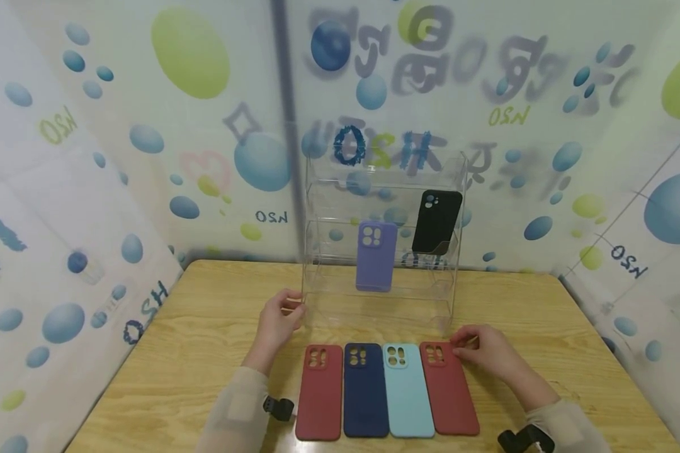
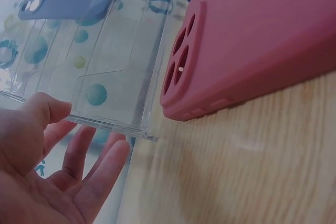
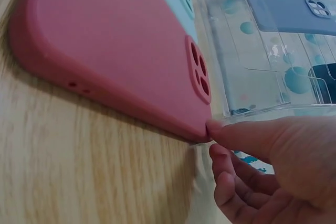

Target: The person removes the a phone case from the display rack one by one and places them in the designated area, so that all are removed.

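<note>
A clear tiered display rack [image 1: 374, 308] stands on the table, with a purple phone case [image 1: 376, 258] and a black phone case [image 1: 437, 221] in it. My left hand [image 1: 279, 321] is at the rack's lower left edge, its thumb overlapping the edge and its fingers loosely spread beside it in the left wrist view. In front of the rack lie a left red phone case [image 1: 320, 402], a navy case [image 1: 366, 399], a light blue case [image 1: 410, 399] and a right red case [image 1: 450, 396]. With thumb and forefinger, my right hand [image 1: 487, 352] pinches the right red case's upper right corner.
The wooden table [image 1: 232, 283] ends at a patterned wall covering [image 1: 204, 163] behind the rack. Similar covering stands at both sides. Dark wrist cameras sit on the left sleeve [image 1: 235, 409] and the right sleeve [image 1: 566, 428].
</note>
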`<state>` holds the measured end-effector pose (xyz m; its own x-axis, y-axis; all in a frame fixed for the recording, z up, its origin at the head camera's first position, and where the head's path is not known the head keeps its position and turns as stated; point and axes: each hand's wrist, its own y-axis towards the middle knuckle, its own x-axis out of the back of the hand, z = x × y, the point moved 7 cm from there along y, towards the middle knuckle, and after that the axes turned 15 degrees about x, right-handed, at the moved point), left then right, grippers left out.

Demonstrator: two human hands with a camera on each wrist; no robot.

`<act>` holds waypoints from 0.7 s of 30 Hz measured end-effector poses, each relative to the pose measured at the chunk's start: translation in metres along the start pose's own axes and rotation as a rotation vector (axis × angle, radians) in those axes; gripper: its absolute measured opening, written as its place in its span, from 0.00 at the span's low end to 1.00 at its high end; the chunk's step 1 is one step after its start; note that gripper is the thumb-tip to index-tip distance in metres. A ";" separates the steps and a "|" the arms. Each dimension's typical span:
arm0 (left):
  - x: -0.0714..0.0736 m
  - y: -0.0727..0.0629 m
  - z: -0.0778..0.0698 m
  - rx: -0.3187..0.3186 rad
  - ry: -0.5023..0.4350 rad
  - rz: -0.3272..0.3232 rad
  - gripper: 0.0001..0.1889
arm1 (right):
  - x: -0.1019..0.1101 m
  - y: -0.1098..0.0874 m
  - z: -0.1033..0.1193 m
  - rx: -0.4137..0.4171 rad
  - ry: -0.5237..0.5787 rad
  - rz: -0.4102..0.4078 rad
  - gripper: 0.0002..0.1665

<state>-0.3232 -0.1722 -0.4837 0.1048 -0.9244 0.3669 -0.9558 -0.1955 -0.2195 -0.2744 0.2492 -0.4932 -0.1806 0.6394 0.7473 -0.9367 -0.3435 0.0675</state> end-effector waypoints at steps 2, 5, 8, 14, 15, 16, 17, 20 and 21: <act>0.001 0.000 -0.001 -0.005 0.003 0.000 0.10 | 0.000 0.001 0.002 0.007 -0.005 -0.007 0.08; 0.001 -0.001 -0.001 -0.005 0.009 0.001 0.09 | 0.000 0.001 0.003 -0.002 0.012 -0.020 0.08; 0.001 -0.001 -0.001 0.000 0.012 0.004 0.09 | 0.000 0.000 0.008 0.005 0.026 -0.024 0.09; 0.000 -0.002 -0.002 0.006 0.014 -0.003 0.10 | 0.002 0.002 0.029 0.047 0.038 -0.025 0.10; 0.000 -0.002 -0.002 0.005 0.015 -0.004 0.10 | 0.003 0.003 0.034 0.053 0.039 -0.030 0.10; 0.000 -0.002 -0.002 0.004 0.015 -0.005 0.09 | 0.005 0.004 0.039 0.060 0.036 -0.037 0.11; 0.000 -0.002 -0.002 0.002 0.015 -0.005 0.09 | 0.006 0.005 0.044 0.063 0.028 -0.048 0.11; 0.001 -0.002 -0.002 0.002 0.013 -0.006 0.09 | 0.011 0.010 0.058 0.086 0.022 -0.088 0.11; 0.001 -0.001 -0.002 0.002 0.013 -0.006 0.09 | 0.013 0.012 0.063 0.093 0.022 -0.107 0.11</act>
<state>-0.3224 -0.1718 -0.4812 0.1068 -0.9189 0.3797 -0.9548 -0.2013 -0.2188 -0.2690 0.2103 -0.4409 -0.0882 0.6903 0.7181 -0.9192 -0.3341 0.2083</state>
